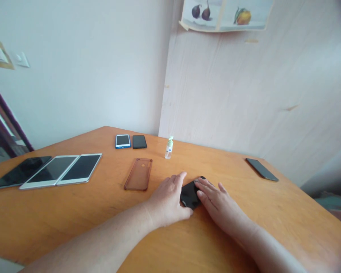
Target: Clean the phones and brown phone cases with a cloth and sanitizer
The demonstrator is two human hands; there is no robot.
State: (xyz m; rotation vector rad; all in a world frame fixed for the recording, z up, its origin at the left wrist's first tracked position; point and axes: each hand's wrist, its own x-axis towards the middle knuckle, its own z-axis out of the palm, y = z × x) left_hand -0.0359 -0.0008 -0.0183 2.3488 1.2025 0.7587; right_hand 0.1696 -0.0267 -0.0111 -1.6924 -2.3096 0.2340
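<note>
A black smartphone (191, 193) lies on the wooden table between my two hands, set at a slant. My left hand (169, 199) braces its left end, thumb at the near corner and fingers along the far side. Flat across the phone's right part rest the fingers of my right hand (213, 197), its thumb side toward my left hand. A small greyish patch shows by the right fingertips; whether it is a cloth or a reflection I cannot tell. A brown phone case (139, 174) lies left of my left hand.
Beyond the phone stands a small clear pump bottle (168, 149). Two small devices, a blue-edged phone (122, 141) and a black one (139, 141), lie farther back. Leftward are two white tablets (52, 170) and a black tablet (21, 172). A dark phone (261, 169) sits near the right edge.
</note>
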